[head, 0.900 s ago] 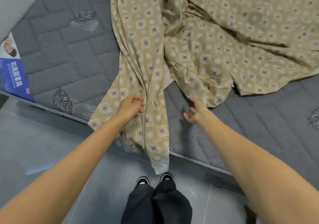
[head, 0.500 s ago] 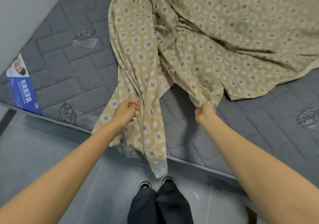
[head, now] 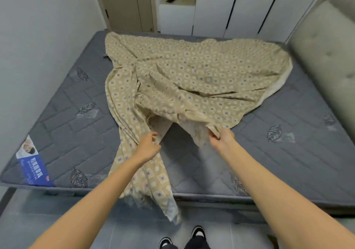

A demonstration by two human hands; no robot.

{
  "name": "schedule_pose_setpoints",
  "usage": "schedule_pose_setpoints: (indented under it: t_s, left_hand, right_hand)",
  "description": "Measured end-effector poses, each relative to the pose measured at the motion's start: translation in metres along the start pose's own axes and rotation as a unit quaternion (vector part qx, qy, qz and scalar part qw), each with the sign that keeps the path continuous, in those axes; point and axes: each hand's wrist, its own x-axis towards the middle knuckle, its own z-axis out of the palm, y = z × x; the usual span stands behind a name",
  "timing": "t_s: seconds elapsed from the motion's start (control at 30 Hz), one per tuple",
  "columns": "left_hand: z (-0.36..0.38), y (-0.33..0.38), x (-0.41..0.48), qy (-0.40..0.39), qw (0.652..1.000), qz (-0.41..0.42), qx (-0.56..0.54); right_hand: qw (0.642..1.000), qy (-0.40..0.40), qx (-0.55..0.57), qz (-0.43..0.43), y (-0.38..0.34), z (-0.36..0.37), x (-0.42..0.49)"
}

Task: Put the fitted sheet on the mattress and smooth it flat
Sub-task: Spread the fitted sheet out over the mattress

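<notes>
- Sheet [head: 192, 72]: lies crumpled across the middle of the mattress [head: 73, 133]; one strip hangs over the near edge, and the near-left corner is uncovered.
- Left hand [head: 148, 146]: fingers curled on the hanging strip.
- Right hand [head: 222, 138]: fingers and thumb clamped on a gathered edge, raised just off the mattress.
- Step in hand (judged): locating an elastic corner. Work both hands apart along the hem, lifting the cloth so folds drop open before hooking any corner.
</notes>
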Motion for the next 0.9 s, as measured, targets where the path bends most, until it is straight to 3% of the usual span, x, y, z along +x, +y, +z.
schedule_pose_setpoints:
  t_s: [0.2, 0.47, 0.6, 0.7, 0.73, 0.9]
  left_hand:
    - [0.033, 0.042, -0.021, -0.047, 0.993, 0.071, 0.084]
    - [0.095, 0.116, -0.049, 0.013, 0.995, 0.056, 0.083]
    - [0.112, 0.128, -0.049, 0.025, 0.978, 0.080, 0.192]
    - [0.110, 0.122, -0.044, 0.028, 0.963, 0.115, 0.242]
    - [0.157, 0.165, -0.061, 0.014, 0.967, 0.141, 0.213]
    - [0.165, 0.201, -0.079, -0.023, 0.986, 0.157, 0.057]
  right_hand:
    - [0.996, -0.042, 0.058, 0.055, -0.049, -0.034, -0.049]
    - [0.972, -0.162, 0.122, 0.117, -0.126, -0.096, -0.096]
    - [0.965, -0.189, 0.139, 0.115, -0.149, -0.125, -0.096]
    - [0.968, -0.149, 0.150, 0.134, -0.150, -0.126, -0.093]
    - [0.969, -0.158, 0.160, 0.099, -0.202, -0.166, -0.100]
    - [0.985, -0.136, 0.104, -0.004, -0.229, -0.186, -0.092]
